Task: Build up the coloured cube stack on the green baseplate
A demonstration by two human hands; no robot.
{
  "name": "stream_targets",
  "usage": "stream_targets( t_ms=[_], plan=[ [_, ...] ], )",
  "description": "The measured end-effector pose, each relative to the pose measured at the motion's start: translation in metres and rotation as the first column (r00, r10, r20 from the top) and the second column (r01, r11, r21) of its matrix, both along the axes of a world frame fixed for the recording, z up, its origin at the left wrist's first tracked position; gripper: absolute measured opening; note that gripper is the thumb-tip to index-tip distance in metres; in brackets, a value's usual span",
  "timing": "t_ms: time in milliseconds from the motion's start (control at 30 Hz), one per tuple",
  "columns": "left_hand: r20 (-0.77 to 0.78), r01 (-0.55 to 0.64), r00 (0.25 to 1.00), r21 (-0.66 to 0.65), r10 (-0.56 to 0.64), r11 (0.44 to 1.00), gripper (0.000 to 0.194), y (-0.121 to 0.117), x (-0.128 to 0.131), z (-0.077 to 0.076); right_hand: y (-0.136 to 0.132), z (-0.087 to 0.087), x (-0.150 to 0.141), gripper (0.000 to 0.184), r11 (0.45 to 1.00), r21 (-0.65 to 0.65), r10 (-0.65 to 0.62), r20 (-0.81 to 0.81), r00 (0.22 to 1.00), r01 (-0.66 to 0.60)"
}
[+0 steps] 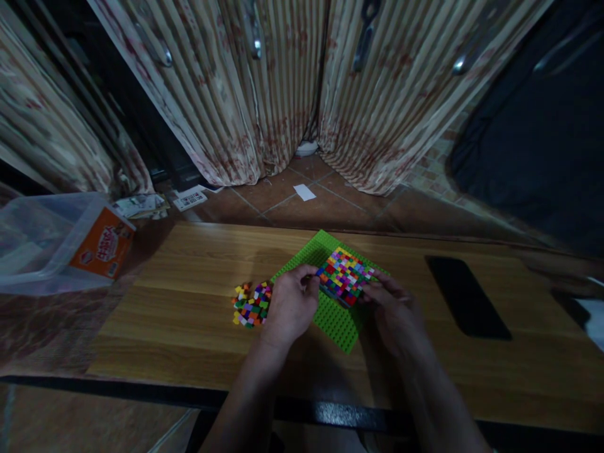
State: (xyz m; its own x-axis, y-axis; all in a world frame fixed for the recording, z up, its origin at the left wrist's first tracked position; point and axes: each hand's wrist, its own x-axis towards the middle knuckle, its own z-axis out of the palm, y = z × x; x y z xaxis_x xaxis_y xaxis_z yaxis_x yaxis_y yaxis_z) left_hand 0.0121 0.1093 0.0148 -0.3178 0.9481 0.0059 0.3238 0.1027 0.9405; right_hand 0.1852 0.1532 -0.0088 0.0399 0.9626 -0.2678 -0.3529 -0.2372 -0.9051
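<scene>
**Brick block between 2 hands, over green baseplate**

Far left: clear plastic bin (56, 236), orange label on its side, standing beyond the table's left end. Papers (191, 197) on the tiled floor (278, 200) just right of it. Striped curtains (278, 94) hang across the back; 1 white card (304, 192) lies on the tiles before them.

On the wood-look table (174, 302), a pile of loose bricks (252, 305), mixed colors, just beside the left hand (291, 302). Left thumb and forefinger pinch the left corner of the brick block (344, 275); other fingers curled in.

Block: many small bricks packed close, red, yellow, green, pink and more. It sits over the middle of the green baseplate (337, 324), which lies askew; cannot tell whether the 2 touch.

Right hand (394, 308) at the block's right side, thumb and fingertips pinching its edge. Spacing of the remaining right fingers: cannot tell, too dim.

Farther right, well apart: 1 flat black object (467, 297), rounded corners, on the table. Dark cloth (538, 138) beyond.
</scene>
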Motion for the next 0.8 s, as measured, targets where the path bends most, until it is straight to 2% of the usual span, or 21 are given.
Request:
stream_targets(
  t_ms=[167, 300, 367, 433, 467, 500, 567, 633, 733, 800],
  plan=[
    [-0.047, -0.015, 0.999, -0.038, 0.013, 0.999, 0.022, -0.003, 0.006, -0.001, 0.000, -0.001, 0.004, 0.048, 1.000, -0.002, -0.008, -0.011, 1.000, 0.008],
    [-0.046, 0.021, 0.999, -0.036, -0.023, 0.999, 0.021, -0.004, 0.007, 0.003, 0.003, 0.004, 0.013, 0.056, 0.997, 0.008, -0.073, 0.100, 0.992, 0.073],
    [-0.068, 0.028, 0.997, -0.024, -0.029, 0.999, 0.020, -0.004, -0.001, 0.007, 0.001, 0.011, 0.015, 0.052, 0.989, 0.069, -0.145, 0.192, 0.971, 0.134],
    [-0.075, -0.015, 0.997, 0.011, 0.016, 1.000, 0.020, -0.003, -0.014, 0.009, -0.006, 0.019, 0.011, 0.043, 0.952, 0.206, -0.282, 0.309, 0.908, 0.225],
    [-0.061, -0.059, 0.996, 0.044, 0.061, 0.997, 0.019, -0.003, -0.021, 0.010, -0.012, 0.023, 0.007, 0.039, 0.933, 0.279, -0.321, 0.371, 0.871, 0.225],
    [-0.041, -0.109, 0.993, 0.081, 0.113, 0.991, 0.018, -0.003, -0.030, 0.010, -0.018, 0.027, 0.002, 0.033, 0.922, 0.337, -0.325, 0.410, 0.852, 0.190],
    [0.005, -0.216, 0.976, 0.139, 0.218, 0.966, 0.017, -0.004, -0.045, 0.009, -0.032, 0.030, -0.013, 0.020, 0.917, 0.393, -0.256, 0.437, 0.862, 0.073],
    [0.021, -0.304, 0.952, 0.183, 0.305, 0.935, 0.017, -0.004, -0.057, 0.007, -0.045, 0.027, -0.029, 0.012, 0.891, 0.440, -0.141, 0.505, 0.851, -0.113],
    [0.040, -0.347, 0.937, 0.218, 0.347, 0.912, 0.018, -0.004, -0.064, 0.005, -0.060, 0.018, -0.053, 0.012, 0.754, 0.451, 0.065, 0.672, 0.738, -0.478],
    [0.033, -0.342, 0.939, 0.218, 0.343, 0.914, 0.019, -0.005, -0.065, 0.005, -0.067, 0.010, -0.066, 0.016, 0.677, 0.397, 0.176, 0.730, 0.661, -0.620]
  ],
)
